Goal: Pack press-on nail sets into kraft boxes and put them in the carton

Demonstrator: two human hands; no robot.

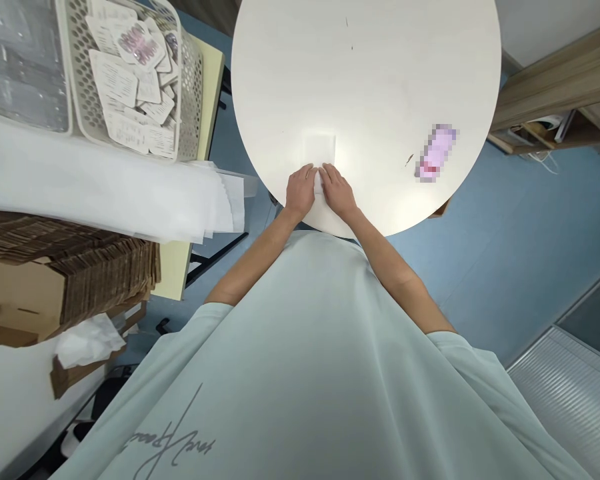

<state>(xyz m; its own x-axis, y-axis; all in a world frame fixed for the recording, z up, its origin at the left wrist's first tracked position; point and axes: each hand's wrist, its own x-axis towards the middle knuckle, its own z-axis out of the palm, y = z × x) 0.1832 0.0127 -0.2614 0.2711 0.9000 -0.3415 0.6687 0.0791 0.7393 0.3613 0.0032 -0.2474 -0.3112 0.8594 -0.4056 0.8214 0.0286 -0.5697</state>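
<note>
Near the front edge of the round white table (370, 80) lies a small, thin white sheet (321, 149), hard to tell from the tabletop; paper or plastic, I cannot tell. My left hand (301, 191) is closed at the sheet's near left part, with thumb and fingers together. Mirroring it, my right hand (337, 191) is closed on the near right part. The two sets of fingertips almost meet, and a strip of white shows between them. Both hands rest low against the table.
A blurred pink-purple object (436, 153) lies on the table's right side. The side table at left bears a white perforated basket (190, 100) of cards, a bin of clear packaging (23, 63), white sheets (105, 183) and stacked flattened cardboard (105, 267). Wooden shelving (560, 73) stands right.
</note>
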